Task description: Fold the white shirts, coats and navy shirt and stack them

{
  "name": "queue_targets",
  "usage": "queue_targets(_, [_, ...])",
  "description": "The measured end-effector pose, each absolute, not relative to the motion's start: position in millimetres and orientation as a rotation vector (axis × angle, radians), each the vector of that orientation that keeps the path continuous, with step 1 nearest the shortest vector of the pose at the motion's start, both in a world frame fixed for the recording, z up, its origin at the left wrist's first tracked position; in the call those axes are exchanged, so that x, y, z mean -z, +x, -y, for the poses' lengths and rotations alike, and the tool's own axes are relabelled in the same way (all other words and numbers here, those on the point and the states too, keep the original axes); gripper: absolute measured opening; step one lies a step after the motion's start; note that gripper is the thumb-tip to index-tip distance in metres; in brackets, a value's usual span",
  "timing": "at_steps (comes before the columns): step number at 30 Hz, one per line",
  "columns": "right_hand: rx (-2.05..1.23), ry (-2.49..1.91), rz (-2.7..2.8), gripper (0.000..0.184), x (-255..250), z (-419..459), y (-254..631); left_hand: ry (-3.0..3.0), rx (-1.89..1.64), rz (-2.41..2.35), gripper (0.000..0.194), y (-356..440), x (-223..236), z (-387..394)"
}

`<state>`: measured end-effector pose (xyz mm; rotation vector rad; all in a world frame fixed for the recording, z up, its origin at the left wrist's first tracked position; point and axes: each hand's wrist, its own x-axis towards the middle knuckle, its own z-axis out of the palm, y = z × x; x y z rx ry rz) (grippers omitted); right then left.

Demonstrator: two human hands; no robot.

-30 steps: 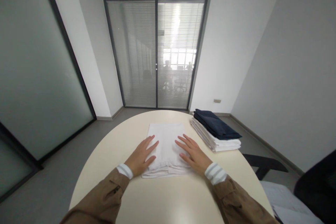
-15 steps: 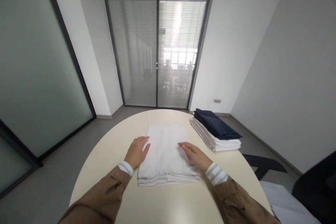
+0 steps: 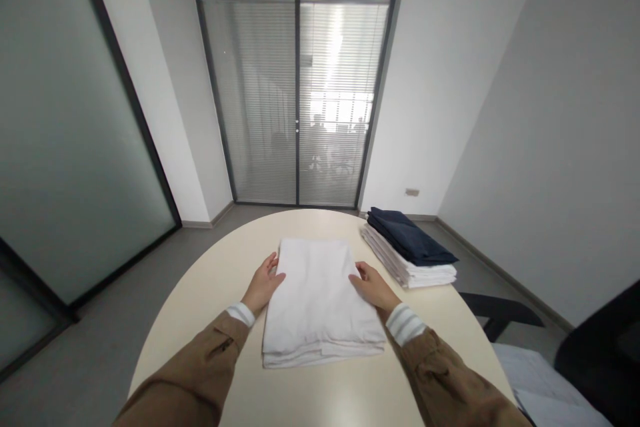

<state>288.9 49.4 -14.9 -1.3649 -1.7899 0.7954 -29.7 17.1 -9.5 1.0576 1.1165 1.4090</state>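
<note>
A folded white cloth (image 3: 317, 300) lies flat on the round cream table (image 3: 210, 280), its layered front fold towards me. My left hand (image 3: 263, 283) holds the cloth's left edge, thumb on top and fingers curled along the side. On the opposite edge, my right hand (image 3: 375, 288) grips with its thumb over the cloth; some of its fingertips are hidden. To the right rests a stack of folded white cloths (image 3: 430, 276), with a folded dark navy cloth (image 3: 410, 237) on top.
A black chair armrest (image 3: 500, 310) stands beyond the table's right edge. Pale cloth (image 3: 535, 373) lies on the seat there. Behind the table are a glass door with blinds (image 3: 297, 100) and a white wall (image 3: 440, 80).
The white cloth has shifted slightly towards me, and its top looks smoother. My right hand has moved from over the cloth to its right edge. My left hand stays at the left edge.
</note>
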Motion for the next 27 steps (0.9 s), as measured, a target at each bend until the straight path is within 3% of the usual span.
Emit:
queue_targets(6, [-1.285,-1.069,1.470,0.042,3.7,-41.3,292.2,0.897,-1.089,-0.818,0.058,-25.6,-4.4,7.5])
queue_targets(11, [-1.502,-1.112,1.107,0.053,-11.7,-28.0,285.3,0.866,-1.185,-0.725,0.075,-20.8,-12.3,15.7])
queue_targets(16, [-1.811,-1.039,1.113,0.039,-23.7,-17.7,288.4,0.877,-1.212,-0.650,0.076,-19.1,-14.0,18.1])
queue_targets(21, [-1.897,-0.883,1.177,0.046,-21.4,-13.3,293.3,0.910,-1.125,-0.643,0.073,-23.6,-11.7,18.9])
queue_targets(25, [-1.785,-0.835,1.176,0.063,-11.3,-15.5,291.8,0.935,-1.079,-0.702,0.060,-28.0,-4.8,13.7])
queue_targets(27, [-1.720,-0.823,1.213,0.063,-7.7,-18.9,291.9,0.934,-1.101,-0.738,0.053,-28.0,-1.7,10.6])
